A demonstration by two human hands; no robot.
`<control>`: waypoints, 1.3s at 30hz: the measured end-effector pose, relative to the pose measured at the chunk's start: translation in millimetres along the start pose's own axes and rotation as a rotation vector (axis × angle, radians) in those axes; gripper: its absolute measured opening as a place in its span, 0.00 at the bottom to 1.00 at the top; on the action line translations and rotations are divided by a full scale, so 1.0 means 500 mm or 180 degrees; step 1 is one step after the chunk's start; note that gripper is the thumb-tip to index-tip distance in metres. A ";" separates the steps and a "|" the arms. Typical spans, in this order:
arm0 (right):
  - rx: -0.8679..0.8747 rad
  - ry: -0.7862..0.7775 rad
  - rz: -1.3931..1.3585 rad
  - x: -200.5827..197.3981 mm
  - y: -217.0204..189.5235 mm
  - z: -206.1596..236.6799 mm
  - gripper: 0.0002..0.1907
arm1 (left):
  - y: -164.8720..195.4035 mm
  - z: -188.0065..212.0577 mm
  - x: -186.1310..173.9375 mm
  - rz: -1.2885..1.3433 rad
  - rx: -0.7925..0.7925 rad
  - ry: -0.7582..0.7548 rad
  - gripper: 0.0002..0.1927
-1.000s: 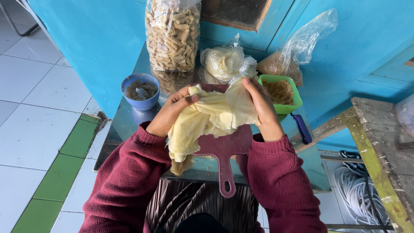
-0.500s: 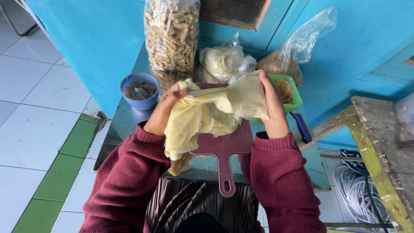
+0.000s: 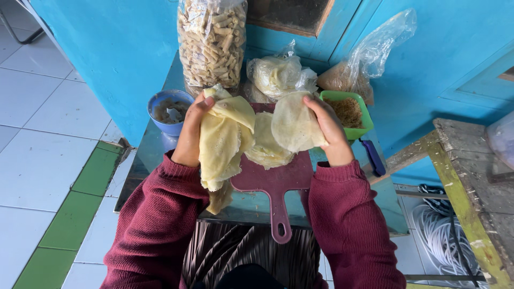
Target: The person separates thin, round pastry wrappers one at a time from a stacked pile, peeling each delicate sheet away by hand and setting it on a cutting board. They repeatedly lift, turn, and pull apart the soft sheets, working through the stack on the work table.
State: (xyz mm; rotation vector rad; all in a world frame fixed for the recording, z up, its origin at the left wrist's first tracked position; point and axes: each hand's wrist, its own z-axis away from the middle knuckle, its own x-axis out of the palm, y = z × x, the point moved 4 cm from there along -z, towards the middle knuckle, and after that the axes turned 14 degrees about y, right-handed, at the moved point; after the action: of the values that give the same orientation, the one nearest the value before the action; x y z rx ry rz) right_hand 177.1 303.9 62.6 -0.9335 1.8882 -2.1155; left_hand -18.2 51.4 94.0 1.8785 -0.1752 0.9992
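From the head camera, we saw that the wrappers, held as one bunched mass between both hands half a second before, had come apart: our left hand had shifted left with the thick yellow stack of wrappers, and our right hand had peeled off a single pale round wrapper and held it apart from the stack. The left hand was closed around the stack's upper left edge, thumb over the top fold, the sheets hanging down over the front of the board. The right hand's fingers were curled behind the single wrapper, with the thumb pressed on its right rim. One more wrapper lay flat on the maroon cutting board, between the two hands. We counted one board with one handle pointing toward us, one blue bowl at the left, one green tub of brown filling at the right, and three clear bags behind: a tall bag of pale sticks, a small bag of wrappers, and a loose bag with brown crumbs. All stood on the glass-topped table against the blue wall.
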 end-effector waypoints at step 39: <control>0.0276 -0.1699 0.0077 0.136 0.062 0.134 0.20 | -0.032 0.023 0.027 -0.1672 -0.0419 -0.0774 0.13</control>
State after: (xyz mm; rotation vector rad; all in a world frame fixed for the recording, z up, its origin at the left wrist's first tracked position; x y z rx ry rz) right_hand 150.5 207.4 57.5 -1.2866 1.5158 -1.6889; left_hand 5.1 54.4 90.5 1.7869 0.1071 0.3931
